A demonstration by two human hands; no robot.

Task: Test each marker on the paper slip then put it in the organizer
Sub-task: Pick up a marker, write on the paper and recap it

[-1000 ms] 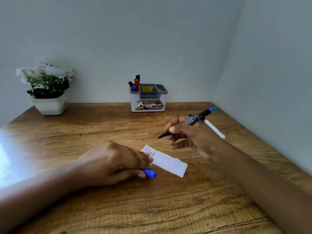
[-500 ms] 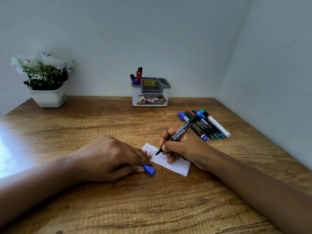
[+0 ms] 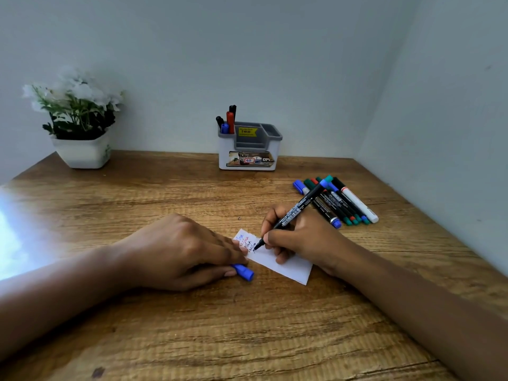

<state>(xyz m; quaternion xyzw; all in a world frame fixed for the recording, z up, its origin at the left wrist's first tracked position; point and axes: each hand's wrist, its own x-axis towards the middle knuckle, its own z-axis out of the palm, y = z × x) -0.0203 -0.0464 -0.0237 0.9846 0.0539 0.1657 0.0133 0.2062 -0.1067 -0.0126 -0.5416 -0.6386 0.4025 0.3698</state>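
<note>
Desk (image 3: pixel 192 325): brown wood grain, matte, long streaks running left to right. It is set into a corner formed by two plain pale walls (image 3: pixel 192 50). A bright glare patch (image 3: pixel 11 237) is seen at the left edge.

Paper slip (image 3: pixel 286 266): small white rectangle, laid flat on the desk at an angle between the two hands. Short scribbles in blue, red and black are seen at its far-left end.

Marker (image 3: pixel 297 213): slim black barrel with white print and a barcode, blue end pointed up and to the right. It is gripped by the right hand (image 3: pixel 302 237) in a pen hold, thumb and fingers pinched low on the barrel. The tip is placed on the slip at the black scribble. The curled lower fingers are rested on the slip.

Left hand (image 3: pixel 187 251): palm down, fingertips pressed on the slip's left end. A blue cap (image 3: pixel 244 272) is held under the thumb and curled fingers, its end sticking out just beside the slip.

Organizer (image 3: pixel 226 149): white plastic box with a grey stepped insert and a yellow sticker, placed at the back wall. Four markers (image 3: pixel 229 122) are stood upright in its left compartment: two black, one red, one blue.

Loose markers (image 3: pixel 341 202): laid side by side at the right, well apart from the organizer, just behind the right hand.

White pot (image 3: pixel 82 152) with white flowers is placed at the back left.
</note>
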